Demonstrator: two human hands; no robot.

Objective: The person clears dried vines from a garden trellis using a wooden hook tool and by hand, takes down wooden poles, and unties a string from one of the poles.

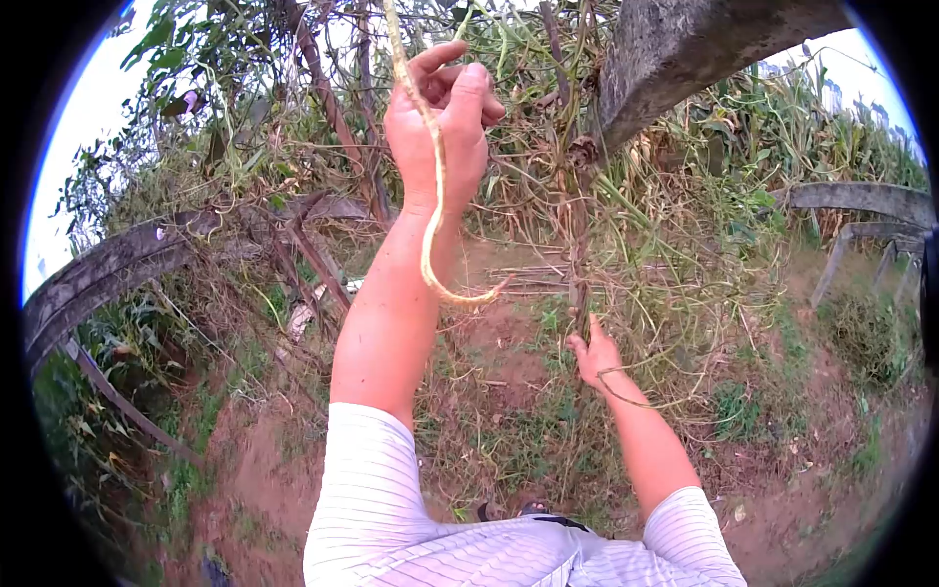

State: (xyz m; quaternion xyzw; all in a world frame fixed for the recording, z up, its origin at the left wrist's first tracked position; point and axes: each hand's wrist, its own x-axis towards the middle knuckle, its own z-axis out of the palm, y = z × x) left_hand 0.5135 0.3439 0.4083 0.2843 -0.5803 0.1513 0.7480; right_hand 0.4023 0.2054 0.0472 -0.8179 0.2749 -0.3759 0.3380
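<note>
A long, pale yellow bean pod point(437, 196) hangs from the top of the view, passes in front of my left hand and wrist, and curls at its lower end. My left hand point(442, 122) is raised among the vines with its fingers bent; what they hold, if anything, is hidden. Lower down, my right hand point(597, 360) is beside an upright brown stem point(579, 264) wound with dry vines. Its index finger points up and its thumb is apart from it. A thin vine crosses my right wrist.
A thick concrete beam point(704, 49) slants across the upper right. Another weathered beam point(117, 264) curves along the left. More concrete frames point(861, 203) stand at the right, before tall leafy plants. Tangled dry vines point(675, 293) spread right of the stem, above reddish soil point(264, 460).
</note>
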